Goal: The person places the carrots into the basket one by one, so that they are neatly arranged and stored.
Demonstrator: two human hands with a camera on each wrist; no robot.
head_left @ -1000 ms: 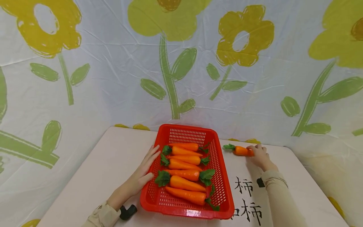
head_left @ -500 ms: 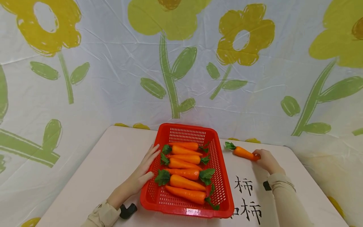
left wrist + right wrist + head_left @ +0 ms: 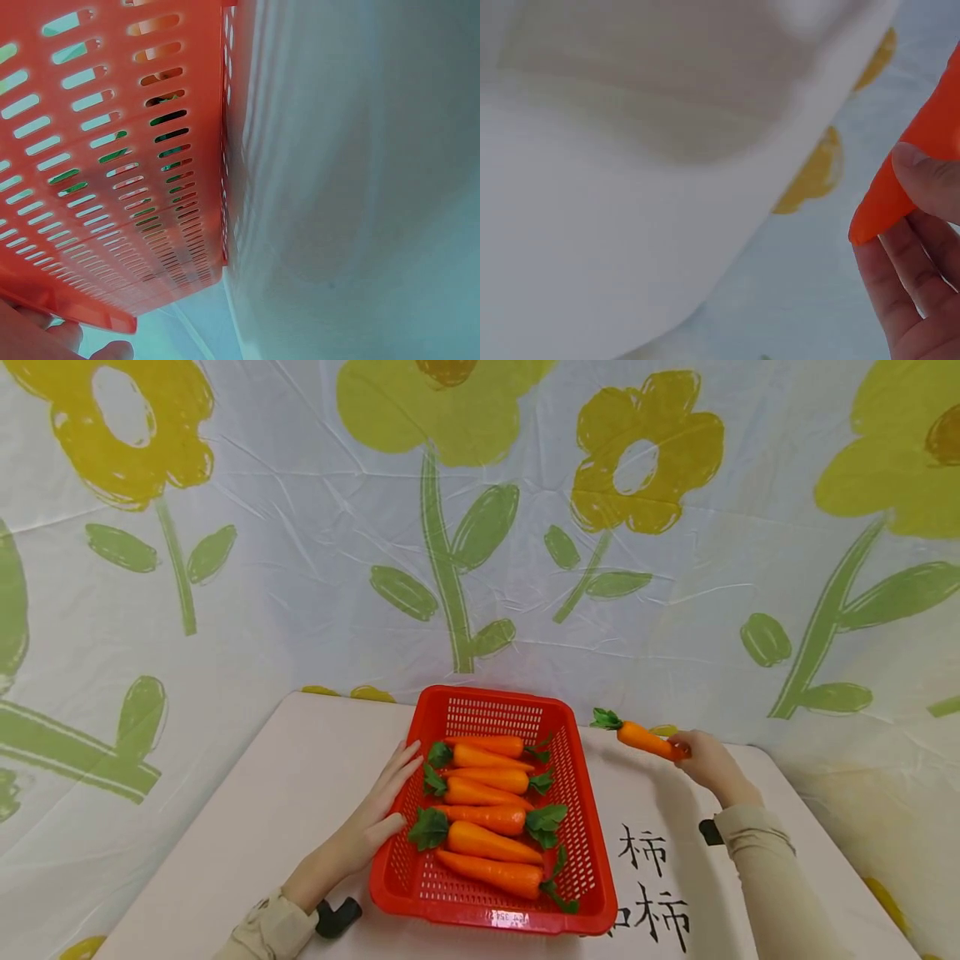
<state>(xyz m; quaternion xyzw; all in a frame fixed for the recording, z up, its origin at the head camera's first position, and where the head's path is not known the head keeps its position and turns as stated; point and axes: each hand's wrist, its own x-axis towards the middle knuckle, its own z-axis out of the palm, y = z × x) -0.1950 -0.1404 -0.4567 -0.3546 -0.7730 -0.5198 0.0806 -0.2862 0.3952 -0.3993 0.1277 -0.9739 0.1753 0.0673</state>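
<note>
Between its thumb and fingers my right hand [image 3: 714, 767] pinches a carrot [image 3: 645, 740] by its tapered tip. The carrot is raised off the table, its green leafy top pointing left toward the basket. In the right wrist view the thumb presses on the orange carrot [image 3: 911, 169] with the fingers beneath it. My left hand [image 3: 367, 827] rests along the left rim of a red plastic basket [image 3: 495, 920], fingers extended. Inside the basket several orange carrots [image 3: 491, 842] lie crosswise in a row, leafy tops to alternating sides. The left wrist view shows the basket's slotted side wall [image 3: 112, 172] close up.
The basket stands on a pale table [image 3: 247, 810]. Black brush-drawn characters [image 3: 660, 914] mark the surface to its right. A flower-printed cloth [image 3: 300, 543] hangs behind the table and at both sides. Dark wrist devices [image 3: 337, 917] show near the cuffs.
My right hand has drawn the carrot slightly right and lifted it off the table, leaf end tilted up. The left hand and the basket have stayed in place.
</note>
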